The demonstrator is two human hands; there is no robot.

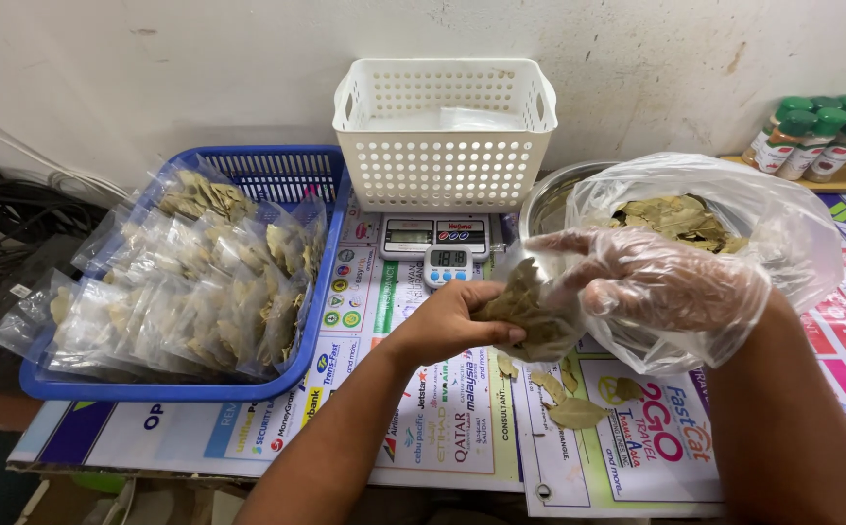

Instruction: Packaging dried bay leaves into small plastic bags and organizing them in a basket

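The left hand point(442, 326) pinches a small clear bag of dried leaves point(528, 313) above the counter point(442, 437); the gloved right hand point(651, 282), fingers point(564, 243) loosely spread, sits just right of the bag's mouth, touching it

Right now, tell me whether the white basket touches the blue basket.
Apart. The head view shows a strip of wall and table between the white basket and the blue basket.
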